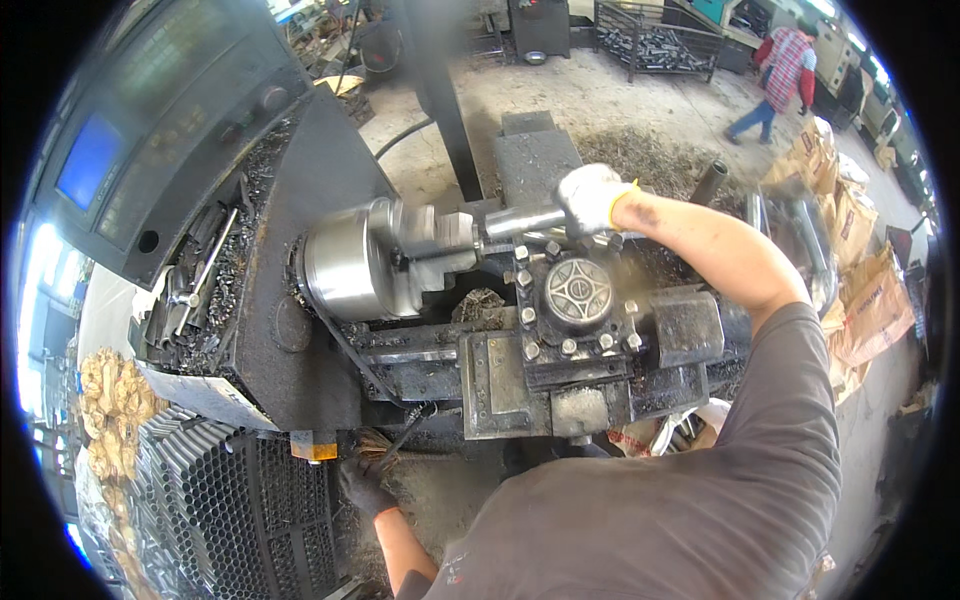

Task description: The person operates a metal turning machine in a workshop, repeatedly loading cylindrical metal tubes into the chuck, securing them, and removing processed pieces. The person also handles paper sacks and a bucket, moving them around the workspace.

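My right hand (592, 198), in a white glove, is closed round the right end of a shiny steel tube (525, 219). The tube's left end meets the jaws (435, 245) of a lathe chuck (350, 262), whose stepped jaws look smeared. Just below my right hand sits the tool post (579, 292), ringed with square-headed bolts. Low on the left, my left hand (368, 490) wears a dark glove beside the machine's front. It is close to a dark lever (405, 434) and a yellow-orange box (314, 447). Its fingers are too dark to make out.
A rack of stacked tubes (200, 465) stands at lower left. Metal chips and a T-handled wrench (205, 275) lie on the headstock. A blue screen (90, 162) is on the left. Brown sacks (870, 305) stand at right; a person in a checked top (785, 75) walks at far right.
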A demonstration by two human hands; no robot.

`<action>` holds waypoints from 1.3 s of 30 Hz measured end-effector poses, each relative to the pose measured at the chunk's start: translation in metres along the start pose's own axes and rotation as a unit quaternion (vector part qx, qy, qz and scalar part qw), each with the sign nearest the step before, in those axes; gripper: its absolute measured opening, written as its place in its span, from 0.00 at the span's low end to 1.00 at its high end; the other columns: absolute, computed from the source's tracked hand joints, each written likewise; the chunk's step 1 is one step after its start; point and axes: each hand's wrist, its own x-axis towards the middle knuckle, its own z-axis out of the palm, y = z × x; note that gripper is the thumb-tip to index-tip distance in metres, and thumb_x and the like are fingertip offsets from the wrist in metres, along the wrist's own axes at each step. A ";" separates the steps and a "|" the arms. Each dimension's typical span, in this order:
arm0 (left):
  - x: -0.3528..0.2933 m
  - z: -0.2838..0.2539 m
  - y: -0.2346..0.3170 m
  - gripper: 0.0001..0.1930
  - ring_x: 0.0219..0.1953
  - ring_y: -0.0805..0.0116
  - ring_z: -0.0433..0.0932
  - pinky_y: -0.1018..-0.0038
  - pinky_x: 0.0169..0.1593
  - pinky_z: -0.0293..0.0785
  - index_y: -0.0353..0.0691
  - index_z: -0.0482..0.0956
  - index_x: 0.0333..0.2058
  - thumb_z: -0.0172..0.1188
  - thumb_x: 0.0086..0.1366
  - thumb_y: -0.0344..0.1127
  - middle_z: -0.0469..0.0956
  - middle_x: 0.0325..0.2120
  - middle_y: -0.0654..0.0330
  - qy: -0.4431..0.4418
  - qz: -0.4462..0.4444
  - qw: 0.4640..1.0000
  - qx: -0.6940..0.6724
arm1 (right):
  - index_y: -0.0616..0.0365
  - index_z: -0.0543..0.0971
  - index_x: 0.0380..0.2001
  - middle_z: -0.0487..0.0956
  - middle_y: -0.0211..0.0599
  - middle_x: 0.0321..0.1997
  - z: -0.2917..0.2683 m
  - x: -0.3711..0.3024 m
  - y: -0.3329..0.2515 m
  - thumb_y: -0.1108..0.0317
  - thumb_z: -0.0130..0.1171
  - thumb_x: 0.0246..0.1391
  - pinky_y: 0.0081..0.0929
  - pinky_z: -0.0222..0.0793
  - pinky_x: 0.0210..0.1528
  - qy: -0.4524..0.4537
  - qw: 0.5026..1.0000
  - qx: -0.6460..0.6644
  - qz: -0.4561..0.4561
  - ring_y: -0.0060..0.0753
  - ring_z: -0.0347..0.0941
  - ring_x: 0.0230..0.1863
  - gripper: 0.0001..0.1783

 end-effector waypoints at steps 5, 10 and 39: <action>0.040 -0.035 0.012 0.23 0.44 0.58 0.85 0.61 0.41 0.88 0.35 0.76 0.59 0.55 0.78 0.48 0.80 0.44 0.53 0.013 0.007 1.000 -0.015 | 0.60 0.89 0.33 0.88 0.46 0.30 0.056 0.034 0.012 0.63 0.75 0.44 0.45 0.80 0.35 0.004 0.985 0.102 -0.139 0.47 0.85 0.31 0.14; 0.059 -0.036 0.024 0.22 0.37 0.63 0.77 0.65 0.37 0.77 0.43 0.78 0.58 0.54 0.78 0.52 0.78 0.39 0.61 0.050 -0.029 0.996 0.066 | 0.66 0.85 0.41 0.86 0.54 0.34 0.072 0.061 -0.004 0.66 0.68 0.52 0.44 0.76 0.37 -0.029 0.966 0.187 -0.174 0.51 0.82 0.32 0.16; -0.034 0.091 0.190 0.25 0.58 0.41 0.79 0.49 0.60 0.78 0.34 0.77 0.60 0.61 0.73 0.47 0.80 0.57 0.43 0.124 0.629 0.646 0.415 | 0.57 0.84 0.45 0.87 0.53 0.38 0.077 0.003 0.063 0.56 0.69 0.50 0.44 0.82 0.44 0.098 0.994 0.053 0.015 0.54 0.87 0.40 0.22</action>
